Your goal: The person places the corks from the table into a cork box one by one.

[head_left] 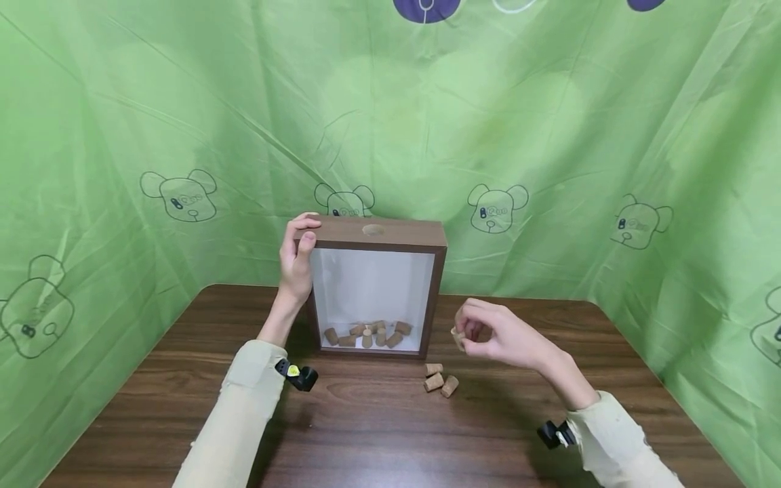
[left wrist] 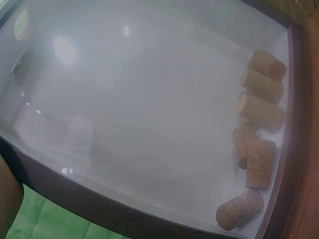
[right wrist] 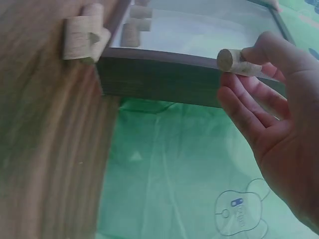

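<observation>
A brown shadow box frame (head_left: 438,291) with a clear front stands upright on the table, a round hole (head_left: 373,230) in its top. Several corks (head_left: 346,341) lie along its bottom inside, also visible in the left wrist view. My left hand (head_left: 296,261) grips the box's upper left corner, thumb on the front edge and fingers over the top. Right of the box, my right hand (head_left: 497,332) pinches one cork (right wrist: 239,63) between thumb and fingers, above the table. Three loose corks (head_left: 434,382) lie together before the box's lower right corner.
The dark wood table (head_left: 366,434) reaches back to a green curtain (head_left: 415,135) with bear drawings, which hangs behind and on both sides. Each wrist wears a black strap-on camera, the left one (head_left: 297,374) and the right one (head_left: 555,434).
</observation>
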Motion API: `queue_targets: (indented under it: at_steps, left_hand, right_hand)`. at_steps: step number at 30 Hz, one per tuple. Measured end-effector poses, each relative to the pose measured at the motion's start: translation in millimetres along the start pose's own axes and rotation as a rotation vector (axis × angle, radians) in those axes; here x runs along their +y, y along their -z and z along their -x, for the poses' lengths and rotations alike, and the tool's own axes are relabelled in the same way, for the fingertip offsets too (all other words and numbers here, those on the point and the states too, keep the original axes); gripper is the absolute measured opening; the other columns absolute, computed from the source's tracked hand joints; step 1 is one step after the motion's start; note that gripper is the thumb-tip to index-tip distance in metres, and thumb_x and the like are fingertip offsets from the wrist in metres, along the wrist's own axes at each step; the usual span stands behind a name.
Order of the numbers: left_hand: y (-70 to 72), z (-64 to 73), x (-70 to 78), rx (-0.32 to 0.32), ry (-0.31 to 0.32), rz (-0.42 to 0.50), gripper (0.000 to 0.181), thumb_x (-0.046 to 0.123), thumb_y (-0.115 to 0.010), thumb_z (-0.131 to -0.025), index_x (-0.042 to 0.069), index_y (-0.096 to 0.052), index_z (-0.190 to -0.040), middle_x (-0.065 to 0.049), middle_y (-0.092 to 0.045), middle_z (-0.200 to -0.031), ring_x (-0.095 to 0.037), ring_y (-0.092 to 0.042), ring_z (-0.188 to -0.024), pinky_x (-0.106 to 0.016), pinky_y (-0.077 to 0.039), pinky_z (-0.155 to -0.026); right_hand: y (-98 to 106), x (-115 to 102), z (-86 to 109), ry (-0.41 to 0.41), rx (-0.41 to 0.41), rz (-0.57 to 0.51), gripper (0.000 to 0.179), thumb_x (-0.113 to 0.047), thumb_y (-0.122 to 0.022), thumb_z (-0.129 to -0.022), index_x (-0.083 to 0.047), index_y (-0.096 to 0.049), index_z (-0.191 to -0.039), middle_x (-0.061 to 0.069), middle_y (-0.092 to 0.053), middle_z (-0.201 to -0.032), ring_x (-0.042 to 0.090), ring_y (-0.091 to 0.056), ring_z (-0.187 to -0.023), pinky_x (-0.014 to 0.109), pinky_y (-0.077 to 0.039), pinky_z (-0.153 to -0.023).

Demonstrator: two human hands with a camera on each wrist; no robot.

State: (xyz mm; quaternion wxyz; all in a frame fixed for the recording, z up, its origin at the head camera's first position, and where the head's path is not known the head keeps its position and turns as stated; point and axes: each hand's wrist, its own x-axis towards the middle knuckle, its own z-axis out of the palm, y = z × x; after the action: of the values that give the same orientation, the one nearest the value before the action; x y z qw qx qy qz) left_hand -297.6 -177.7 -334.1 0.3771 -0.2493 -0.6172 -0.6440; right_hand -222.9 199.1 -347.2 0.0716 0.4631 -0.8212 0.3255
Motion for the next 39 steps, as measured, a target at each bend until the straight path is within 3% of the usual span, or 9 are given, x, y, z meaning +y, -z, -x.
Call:
queue_targets:
  at_steps: [5,13,24,27,33,39]
  left_hand:
    - [-0.4,-0.9,-0.3,0.002,-0.004,-0.004,0.038,0.022,-0.048,-0.096,-0.01,-0.052,-0.116,-0.02,-0.052,-0.134,-0.02,-0.046,-0.128,-0.032,-0.032,-0.107]
    - [-0.3,-2.9,-1.2,0.004,-0.014,-0.012,0.044,0.03,-0.051,-0.096,-0.009,-0.053,-0.116,-0.006,-0.056,-0.132,-0.02,-0.047,-0.127,-0.033,-0.032,-0.105]
    - [0.5,-1.6,-0.1,0.02,0.035,-0.022,0.039,0.018,-0.046,-0.095,-0.015,-0.05,-0.117,-0.027,-0.048,-0.136,-0.016,-0.046,-0.127,-0.032,-0.03,-0.108]
    - [0.6,-0.8,-0.2,0.016,0.043,-0.017,0.04,0.018,-0.046,-0.095,-0.014,-0.05,-0.117,-0.026,-0.049,-0.136,-0.016,-0.046,-0.127,-0.032,-0.03,-0.107]
    - [-0.6,0.7,-1.0,0.021,0.033,-0.015,0.039,0.023,-0.048,-0.095,-0.01,-0.053,-0.116,-0.011,-0.055,-0.133,-0.018,-0.047,-0.127,-0.033,-0.031,-0.108]
    - [0.5,0.0,-1.4,0.015,0.016,-0.009,0.04,0.025,-0.049,-0.095,-0.009,-0.054,-0.116,-0.009,-0.055,-0.133,-0.019,-0.047,-0.128,-0.033,-0.031,-0.108]
  right_hand:
    - [10.2,-6.4,-9.2,0.006,0.062,0.03,0.026,-0.001,-0.073,-0.082,-0.019,-0.063,-0.097,-0.009,-0.063,-0.098,0.005,-0.063,-0.081,0.03,-0.057,-0.07]
    - [24.2,-17.5,-25.6,0.104,0.192,0.111,0.024,0.002,-0.069,-0.077,-0.017,-0.064,-0.091,-0.009,-0.061,-0.095,0.003,-0.06,-0.082,0.023,-0.054,-0.07]
    - [33.1,-35.0,-63.0,0.252,0.296,0.139,0.019,0.002,-0.064,-0.074,-0.014,-0.064,-0.085,-0.006,-0.061,-0.095,0.006,-0.058,-0.08,0.02,-0.052,-0.07]
    - [36.9,-39.6,-73.4,0.286,0.314,0.131,0.019,0.004,-0.064,-0.074,-0.012,-0.064,-0.085,-0.004,-0.062,-0.094,0.008,-0.058,-0.079,0.02,-0.051,-0.071]
    - [45.5,-48.3,-95.2,0.346,0.347,0.141,0.019,0.007,-0.063,-0.073,-0.008,-0.065,-0.085,0.002,-0.064,-0.093,0.012,-0.061,-0.076,0.022,-0.053,-0.07]
    - [49.7,-54.5,-117.2,0.363,0.344,0.13,0.017,0.007,-0.062,-0.076,-0.007,-0.065,-0.085,0.002,-0.065,-0.094,0.012,-0.061,-0.076,0.023,-0.053,-0.068]
